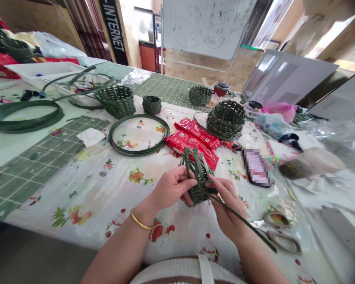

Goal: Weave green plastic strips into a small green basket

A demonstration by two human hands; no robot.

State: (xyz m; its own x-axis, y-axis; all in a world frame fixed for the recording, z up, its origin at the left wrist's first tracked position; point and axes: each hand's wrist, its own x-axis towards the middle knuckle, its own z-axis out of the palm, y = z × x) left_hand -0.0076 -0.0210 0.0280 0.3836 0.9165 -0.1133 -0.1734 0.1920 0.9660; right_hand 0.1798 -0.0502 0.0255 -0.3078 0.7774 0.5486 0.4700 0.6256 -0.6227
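Floral plastic tablecloth (85, 189) spreads toward a whiteboard (207, 27) far off at 12 o'clock. Held over it, between the two hands, is a small unfinished basket of green strips (198, 193), its loose uprights pointing away from the person toward 12 o'clock. The left hand (171, 187) grips its side and base with curled fingers; the right hand (226, 207) pinches a long green strip (254, 232) against the weave, the strip trailing out toward 4 o'clock. Red packets (192, 142) lie just beyond at 12 o'clock, a coiled green hoop (139, 154) at 11, a larger woven basket (226, 120) at 1, and scissor handles (284, 242) at 4.
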